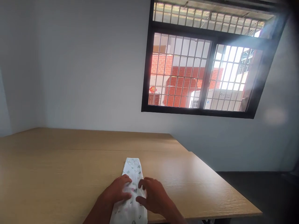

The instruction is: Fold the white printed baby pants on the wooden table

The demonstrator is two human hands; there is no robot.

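Note:
A long, narrow piece of folded white cloth (132, 168) with small printed figures lies flat on the wooden table, stretching from the bottom of the view away from me. What kind of cloth item it is, I cannot make out. My left hand (118, 189) rests on its left edge, thumb and fingers apart. Over the right edge is my right hand (154, 193), its fingers slightly curled and its thumb spread from them. Both hands touch or hover just over the cloth, thumbs facing each other across its middle. Neither hand visibly grips it.
The light wooden table (58, 174) has a seam across it and a slanting right edge, with dark floor (247, 183) beyond. Behind stands a pale wall (93, 68) with a black-framed, barred window (203, 71).

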